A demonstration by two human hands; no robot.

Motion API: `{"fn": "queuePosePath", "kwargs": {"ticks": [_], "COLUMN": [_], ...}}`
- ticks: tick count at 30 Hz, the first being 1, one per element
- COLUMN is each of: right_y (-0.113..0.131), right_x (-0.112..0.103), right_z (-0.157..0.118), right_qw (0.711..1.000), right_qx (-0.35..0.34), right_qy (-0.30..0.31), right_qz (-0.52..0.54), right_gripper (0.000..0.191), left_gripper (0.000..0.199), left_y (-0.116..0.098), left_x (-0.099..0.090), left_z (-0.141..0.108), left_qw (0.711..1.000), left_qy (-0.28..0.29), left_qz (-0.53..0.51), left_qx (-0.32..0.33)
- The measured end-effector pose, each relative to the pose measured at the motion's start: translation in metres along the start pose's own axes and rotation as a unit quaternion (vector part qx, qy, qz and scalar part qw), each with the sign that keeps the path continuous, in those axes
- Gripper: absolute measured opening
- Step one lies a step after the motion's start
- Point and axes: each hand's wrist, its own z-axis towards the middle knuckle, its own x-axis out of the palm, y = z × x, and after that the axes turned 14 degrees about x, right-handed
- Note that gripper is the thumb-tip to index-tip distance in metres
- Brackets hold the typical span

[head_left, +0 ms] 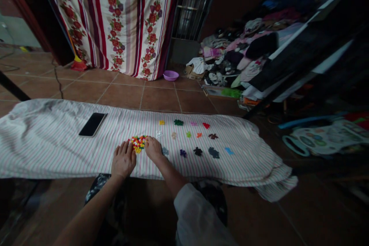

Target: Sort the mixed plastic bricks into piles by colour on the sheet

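Observation:
A mixed pile of small coloured pieces, red, yellow, white, green and orange, lies on a striped cloth. My left hand rests flat at the pile's left edge, fingers stretched out and touching the nearest pieces. At the right edge, my right hand has its fingers bent together; whatever is between the fingertips is hidden. To the right are small single-colour groups, among them a yellow group, a dark green group, a red group, a black group and a light blue group.
A dark-screened phone lies on the cloth to the left. Beyond on the tiled floor are a purple basin, a red broom and a heap of clothes. A floral curtain hangs behind.

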Motion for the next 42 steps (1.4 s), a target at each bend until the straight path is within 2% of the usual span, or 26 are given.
{"fn": "queuePosePath", "kwargs": {"ticks": [18,22,28,32,37,42], "right_y": [-0.001,-0.007,-0.013,-0.018,-0.034,-0.055], "right_x": [0.0,0.001,-0.006,-0.014,-0.025,-0.037], "right_z": [-0.001,-0.001,0.004,0.018,0.052,0.086], "right_qw": [1.0,0.999,0.985,0.976,0.964,0.954], "right_qx": [0.011,-0.005,-0.022,-0.012,-0.008,0.075], "right_qy": [-0.004,-0.005,0.009,0.002,-0.051,-0.08], "right_qz": [-0.002,0.042,0.17,0.219,0.261,0.279], "right_gripper": [0.03,0.025,0.015,0.018,0.021,0.022], "left_gripper": [0.048,0.047,0.047,0.047,0.047,0.046], "left_y": [0.0,0.001,0.0,-0.001,-0.002,-0.001], "left_x": [0.001,0.003,0.002,-0.002,-0.003,0.0], "left_z": [0.0,-0.001,-0.001,0.001,0.002,0.0], "left_qw": [1.0,1.0,1.0,1.0,1.0,1.0], "left_qy": [0.001,-0.003,-0.005,0.005,0.014,0.003], "left_qz": [0.016,0.002,-0.026,-0.017,-0.02,0.001], "left_qx": [0.005,0.001,-0.005,-0.007,-0.011,-0.005]}}
